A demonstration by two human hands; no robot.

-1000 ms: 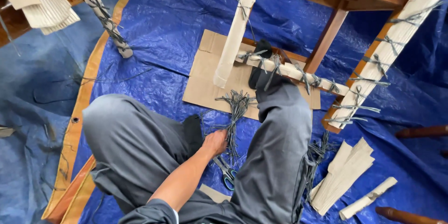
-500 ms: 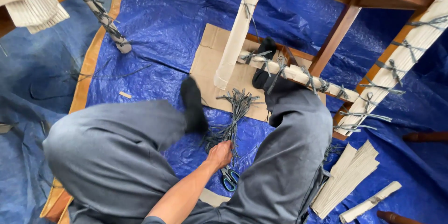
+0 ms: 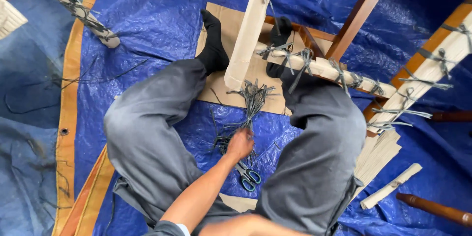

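I sit on a blue tarp point(image 3: 147, 24) in grey trousers and black socks, with both feet on a sheet of cardboard point(image 3: 231, 29). My left hand point(image 3: 239, 145) reaches down between my legs and closes on a loose bundle of grey ties point(image 3: 253, 100) that fans out over the cardboard's edge. Blue-handled scissors point(image 3: 247, 176) lie on the tarp just right of that wrist. A bare forearm point(image 3: 246, 226) crosses the bottom edge; my right hand itself is out of sight.
A wooden furniture frame point(image 3: 361, 12) stands ahead. Its legs and rail are wrapped in cardboard strips point(image 3: 248, 34) bound with grey ties. Another wrapped leg point(image 3: 73, 7) lies at the upper left. Cardboard offcuts point(image 3: 391, 191) and a dark wooden spindle point(image 3: 432, 209) lie at the right.
My left leg has swung from folded to stretched out, so its foot now rests on the cardboard. My left hand has stayed at the ties and shifted slightly forward.
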